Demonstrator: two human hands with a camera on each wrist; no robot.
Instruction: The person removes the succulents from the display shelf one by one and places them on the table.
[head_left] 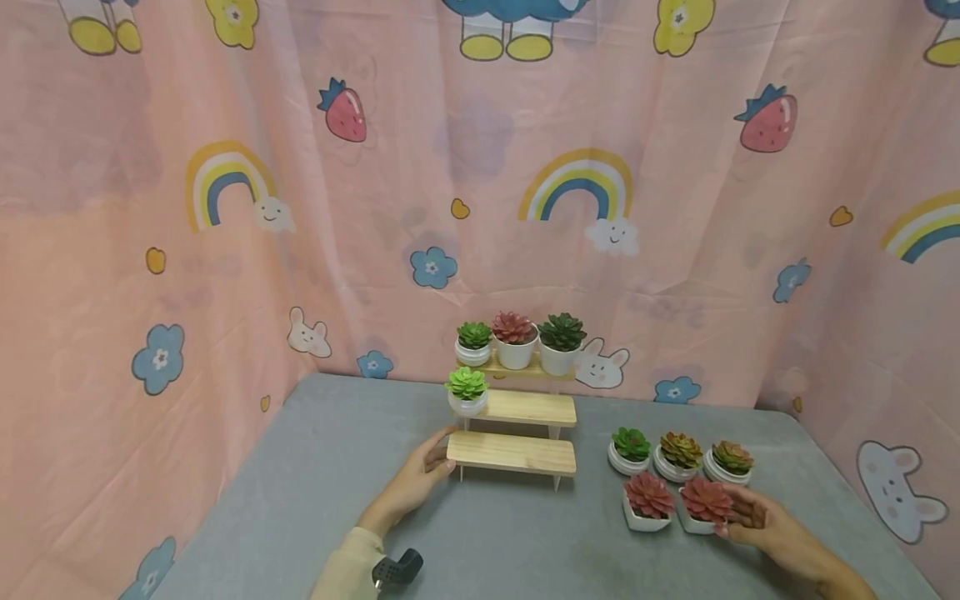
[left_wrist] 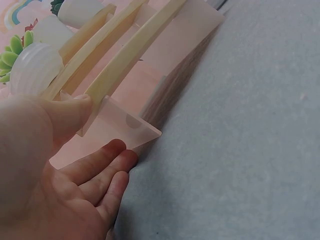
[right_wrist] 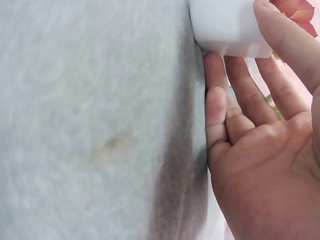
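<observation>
A wooden tiered display stand (head_left: 513,452) with clear legs stands at mid-table. My left hand (head_left: 412,482) holds the left end of its lowest board; in the left wrist view the thumb (left_wrist: 70,112) presses the board's end, and the other visible fingers hang loose beside the clear leg. On the right, my right hand (head_left: 765,525) grips a red potted succulent (head_left: 703,505) in a square white pot (right_wrist: 230,27), thumb on one side and fingers round the other. To its left sits another red potted succulent (head_left: 648,502).
On the top board stand a small green succulent (head_left: 474,343), a pink-red one (head_left: 515,340) and a dark green one (head_left: 561,343). A bright green succulent (head_left: 467,392) sits at the middle board's left end. Three round-potted succulents (head_left: 678,457) line up behind the red ones.
</observation>
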